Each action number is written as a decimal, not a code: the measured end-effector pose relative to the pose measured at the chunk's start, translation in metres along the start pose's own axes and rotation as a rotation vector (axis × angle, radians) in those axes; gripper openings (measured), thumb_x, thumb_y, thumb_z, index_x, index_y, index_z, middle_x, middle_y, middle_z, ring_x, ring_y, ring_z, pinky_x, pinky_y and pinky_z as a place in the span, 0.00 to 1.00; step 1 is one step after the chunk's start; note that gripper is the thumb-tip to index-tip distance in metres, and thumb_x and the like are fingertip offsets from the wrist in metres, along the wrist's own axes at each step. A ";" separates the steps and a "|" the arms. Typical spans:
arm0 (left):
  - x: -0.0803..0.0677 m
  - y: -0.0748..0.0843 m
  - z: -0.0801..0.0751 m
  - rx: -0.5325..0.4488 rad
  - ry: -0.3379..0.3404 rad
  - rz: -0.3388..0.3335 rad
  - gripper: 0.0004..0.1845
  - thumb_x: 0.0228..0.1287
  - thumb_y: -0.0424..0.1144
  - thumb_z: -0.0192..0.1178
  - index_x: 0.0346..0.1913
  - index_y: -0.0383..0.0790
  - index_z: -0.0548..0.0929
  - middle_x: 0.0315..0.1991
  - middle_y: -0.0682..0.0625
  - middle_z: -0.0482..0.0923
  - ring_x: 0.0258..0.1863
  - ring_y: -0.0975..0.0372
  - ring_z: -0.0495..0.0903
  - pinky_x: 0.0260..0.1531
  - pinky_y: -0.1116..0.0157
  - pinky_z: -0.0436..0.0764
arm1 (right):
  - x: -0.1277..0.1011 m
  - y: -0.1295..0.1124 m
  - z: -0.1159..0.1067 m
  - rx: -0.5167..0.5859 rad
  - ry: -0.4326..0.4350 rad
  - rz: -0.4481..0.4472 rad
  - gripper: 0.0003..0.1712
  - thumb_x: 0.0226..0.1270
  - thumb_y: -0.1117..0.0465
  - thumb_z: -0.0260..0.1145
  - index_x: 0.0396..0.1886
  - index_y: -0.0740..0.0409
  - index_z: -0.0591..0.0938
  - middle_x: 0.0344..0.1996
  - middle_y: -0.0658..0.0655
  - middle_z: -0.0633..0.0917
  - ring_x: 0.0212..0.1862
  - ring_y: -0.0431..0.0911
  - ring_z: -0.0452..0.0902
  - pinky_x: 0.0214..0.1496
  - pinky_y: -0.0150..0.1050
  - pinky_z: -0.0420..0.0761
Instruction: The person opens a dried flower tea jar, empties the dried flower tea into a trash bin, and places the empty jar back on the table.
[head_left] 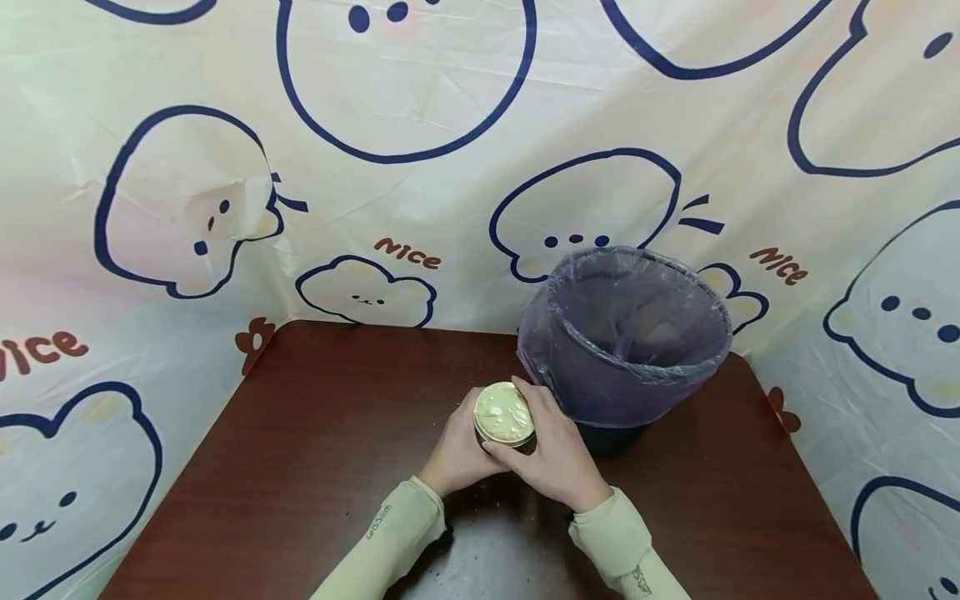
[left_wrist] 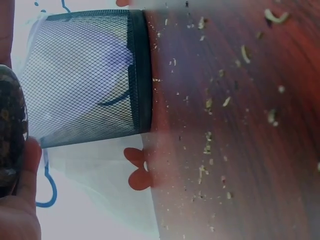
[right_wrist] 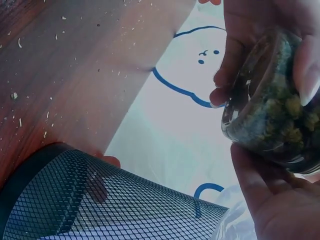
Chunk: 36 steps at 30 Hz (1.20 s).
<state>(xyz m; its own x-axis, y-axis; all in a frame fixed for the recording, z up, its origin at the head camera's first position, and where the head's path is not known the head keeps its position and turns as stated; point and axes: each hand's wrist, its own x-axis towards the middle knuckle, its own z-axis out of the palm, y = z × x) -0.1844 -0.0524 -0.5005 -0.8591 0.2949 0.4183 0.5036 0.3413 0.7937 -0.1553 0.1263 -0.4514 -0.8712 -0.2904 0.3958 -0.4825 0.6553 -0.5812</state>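
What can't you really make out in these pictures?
- Head view: the jar's sides, hidden by both hands, left and right.
- Left wrist view: the jar is cut off by the left edge.
- Head view: the bin's bottom, veiled by its liner.
- Right wrist view: the jar's dark contents, too blurred to name.

Your left hand (head_left: 459,454) and right hand (head_left: 552,454) are bare: no gloves, no rings, no watch in view. You wear long, close-fitting sleeves, pale beige-green, on both arms. Left sleeve (head_left: 382,546): small dark lettering runs along the forearm near the cuff, too small to read. Right sleeve (head_left: 626,546): a like dark marking further up the forearm. Both cuffs end snug at your wrists, fabric smooth and slightly creased.
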 end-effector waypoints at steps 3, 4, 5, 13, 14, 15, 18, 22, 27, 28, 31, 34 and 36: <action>0.001 0.001 -0.001 0.009 -0.009 0.013 0.49 0.37 0.38 0.85 0.67 0.41 0.72 0.59 0.50 0.79 0.59 0.58 0.80 0.61 0.56 0.81 | -0.001 0.000 -0.001 -0.002 0.003 -0.001 0.53 0.60 0.39 0.77 0.79 0.53 0.65 0.62 0.54 0.78 0.61 0.48 0.80 0.61 0.51 0.82; 0.001 0.002 -0.001 0.009 -0.013 0.011 0.49 0.37 0.38 0.85 0.67 0.41 0.72 0.59 0.50 0.79 0.59 0.58 0.80 0.61 0.56 0.81 | -0.001 0.000 -0.001 -0.002 0.003 -0.001 0.54 0.60 0.38 0.77 0.79 0.53 0.65 0.62 0.53 0.78 0.61 0.48 0.80 0.61 0.51 0.82; 0.001 0.002 -0.001 0.006 -0.018 0.005 0.49 0.37 0.38 0.85 0.67 0.41 0.72 0.59 0.50 0.79 0.59 0.58 0.80 0.61 0.56 0.81 | -0.001 0.000 -0.002 0.000 0.003 0.000 0.54 0.60 0.39 0.77 0.79 0.54 0.65 0.62 0.54 0.78 0.61 0.48 0.80 0.61 0.51 0.82; 0.000 0.006 -0.001 -0.010 -0.026 -0.022 0.50 0.37 0.39 0.85 0.68 0.41 0.72 0.60 0.51 0.78 0.60 0.59 0.80 0.62 0.56 0.80 | -0.003 -0.002 -0.002 -0.011 0.006 0.007 0.54 0.60 0.39 0.77 0.79 0.55 0.65 0.62 0.55 0.78 0.61 0.50 0.80 0.59 0.52 0.83; 0.000 0.007 -0.001 -0.014 -0.024 -0.012 0.49 0.37 0.39 0.85 0.68 0.41 0.72 0.60 0.51 0.78 0.60 0.59 0.80 0.62 0.56 0.80 | -0.003 -0.003 -0.002 -0.012 0.009 0.011 0.54 0.59 0.38 0.77 0.79 0.55 0.65 0.62 0.55 0.78 0.60 0.50 0.81 0.57 0.53 0.83; 0.000 0.008 0.000 -0.019 -0.023 -0.003 0.49 0.37 0.39 0.85 0.67 0.41 0.72 0.60 0.51 0.78 0.60 0.59 0.80 0.62 0.57 0.80 | -0.003 -0.003 -0.002 -0.009 0.018 0.016 0.54 0.59 0.38 0.77 0.78 0.54 0.65 0.62 0.55 0.78 0.60 0.50 0.81 0.57 0.53 0.83; 0.000 0.010 0.001 -0.032 -0.022 0.021 0.47 0.37 0.38 0.85 0.66 0.42 0.74 0.59 0.51 0.80 0.58 0.60 0.80 0.61 0.58 0.81 | -0.003 -0.004 0.000 0.007 0.046 0.037 0.54 0.56 0.36 0.77 0.76 0.53 0.67 0.62 0.54 0.79 0.59 0.50 0.81 0.55 0.53 0.83; 0.000 0.010 -0.001 -0.016 -0.019 0.054 0.46 0.36 0.39 0.86 0.65 0.45 0.76 0.57 0.52 0.82 0.56 0.61 0.82 0.59 0.60 0.82 | -0.003 -0.006 0.002 0.050 0.074 0.050 0.51 0.55 0.38 0.79 0.74 0.54 0.70 0.63 0.54 0.79 0.60 0.50 0.81 0.59 0.52 0.82; 0.002 0.010 -0.004 0.026 -0.007 0.093 0.46 0.34 0.40 0.86 0.64 0.47 0.78 0.54 0.53 0.84 0.53 0.61 0.84 0.56 0.60 0.84 | -0.003 -0.004 0.003 0.086 0.082 0.037 0.49 0.55 0.41 0.80 0.72 0.52 0.71 0.63 0.51 0.79 0.62 0.48 0.80 0.60 0.51 0.82; 0.002 0.010 -0.004 0.029 -0.005 0.098 0.46 0.33 0.40 0.86 0.63 0.47 0.79 0.54 0.53 0.85 0.53 0.61 0.84 0.55 0.60 0.84 | -0.003 -0.003 0.003 0.091 0.084 0.028 0.49 0.55 0.41 0.81 0.72 0.52 0.71 0.63 0.51 0.79 0.61 0.48 0.80 0.60 0.51 0.82; 0.003 0.009 -0.005 0.027 -0.011 0.098 0.46 0.32 0.40 0.86 0.63 0.47 0.79 0.54 0.53 0.85 0.52 0.62 0.85 0.54 0.61 0.84 | -0.002 0.000 0.003 0.101 0.089 -0.007 0.47 0.55 0.43 0.81 0.71 0.51 0.72 0.62 0.50 0.80 0.60 0.46 0.80 0.59 0.50 0.82; 0.003 0.009 -0.005 0.023 -0.024 0.097 0.46 0.32 0.40 0.86 0.63 0.46 0.79 0.54 0.52 0.85 0.52 0.62 0.84 0.55 0.61 0.84 | -0.002 0.005 0.003 0.102 0.090 -0.041 0.47 0.54 0.44 0.82 0.70 0.52 0.72 0.60 0.49 0.80 0.59 0.45 0.80 0.57 0.48 0.83; 0.003 0.009 -0.005 0.023 -0.030 0.096 0.46 0.32 0.40 0.86 0.63 0.45 0.79 0.54 0.52 0.86 0.52 0.62 0.84 0.55 0.61 0.84 | -0.002 0.006 0.003 0.100 0.087 -0.057 0.47 0.54 0.44 0.82 0.70 0.52 0.72 0.60 0.49 0.80 0.59 0.44 0.80 0.57 0.48 0.83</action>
<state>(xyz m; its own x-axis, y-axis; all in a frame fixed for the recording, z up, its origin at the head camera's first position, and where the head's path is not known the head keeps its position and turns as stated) -0.1827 -0.0526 -0.4902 -0.8039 0.3534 0.4784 0.5857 0.3306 0.7400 -0.1572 0.1290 -0.4577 -0.8333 -0.2608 0.4874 -0.5410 0.5657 -0.6224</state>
